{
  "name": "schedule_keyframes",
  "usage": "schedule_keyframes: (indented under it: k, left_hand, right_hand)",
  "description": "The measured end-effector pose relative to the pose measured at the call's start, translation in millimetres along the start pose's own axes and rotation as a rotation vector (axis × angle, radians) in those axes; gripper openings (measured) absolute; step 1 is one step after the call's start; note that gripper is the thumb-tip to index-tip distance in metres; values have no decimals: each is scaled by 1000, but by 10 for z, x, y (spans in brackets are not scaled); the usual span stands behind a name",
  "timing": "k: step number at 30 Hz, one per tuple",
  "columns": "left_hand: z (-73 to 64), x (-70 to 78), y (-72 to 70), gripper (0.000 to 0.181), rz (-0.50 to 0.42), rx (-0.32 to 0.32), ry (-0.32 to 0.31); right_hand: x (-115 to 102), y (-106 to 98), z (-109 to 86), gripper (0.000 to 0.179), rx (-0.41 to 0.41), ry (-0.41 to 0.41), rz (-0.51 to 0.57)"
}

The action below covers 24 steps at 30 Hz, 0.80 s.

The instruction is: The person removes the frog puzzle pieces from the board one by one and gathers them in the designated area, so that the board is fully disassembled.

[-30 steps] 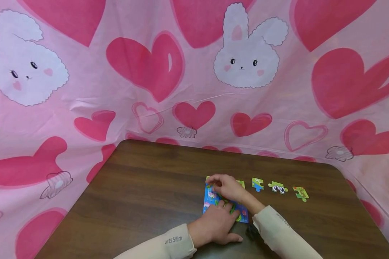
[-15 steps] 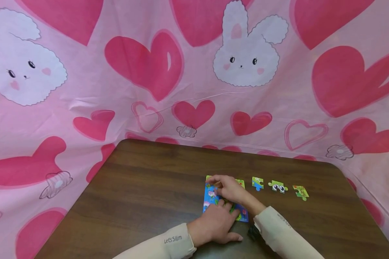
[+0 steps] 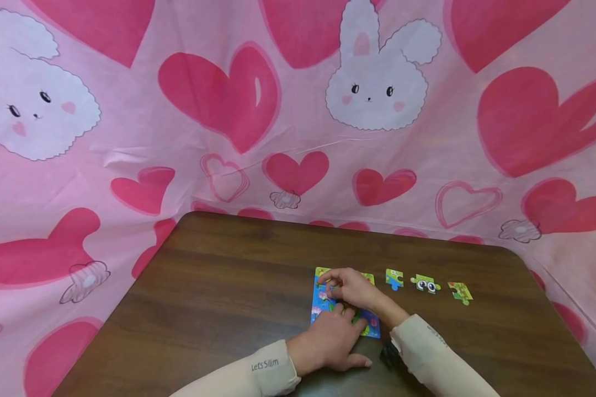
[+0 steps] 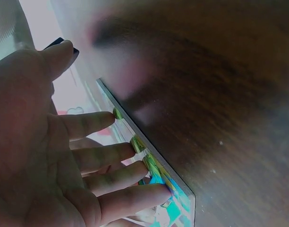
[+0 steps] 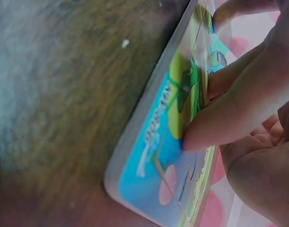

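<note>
A colourful jigsaw puzzle, mostly blue with a green border, lies flat on the table under both hands. My left hand rests on its lower part with fingers straight and spread. In the left wrist view, these fingertips press the face just inside the board's edge, and the thumb sticks out past it. Over the upper left corner, my right hand bends its fingers and pinches a small puzzle piece, largely hidden by the fingers. The right wrist view shows the board's corner and fingers touching its face.
Right of the board lie three loose pieces: a green-and-blue one, one with two big eyes and a green one with red. A small black object sits by the right sleeve. Pink heart-printed cloth hangs behind the table.
My right fingers have shifted slightly at the puzzle's upper left corner, where more of the board shows. My left hand stays in place. The loose pieces lie as before.
</note>
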State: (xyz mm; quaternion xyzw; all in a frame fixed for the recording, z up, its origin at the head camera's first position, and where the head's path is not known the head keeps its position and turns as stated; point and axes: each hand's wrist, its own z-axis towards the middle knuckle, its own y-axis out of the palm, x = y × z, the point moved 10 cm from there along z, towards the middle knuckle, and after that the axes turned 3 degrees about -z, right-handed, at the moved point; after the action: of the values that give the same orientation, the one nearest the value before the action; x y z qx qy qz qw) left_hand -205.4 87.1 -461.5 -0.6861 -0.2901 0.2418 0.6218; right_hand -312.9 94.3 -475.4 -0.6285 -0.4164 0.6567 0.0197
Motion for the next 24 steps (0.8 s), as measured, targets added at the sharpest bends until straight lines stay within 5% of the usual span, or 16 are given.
schedule_keyframes:
  k: [24]
  left_hand:
    - [-17, -1, -1, 78, 6, -29, 0]
  right_hand:
    - [40, 13, 37, 23, -31, 15, 57]
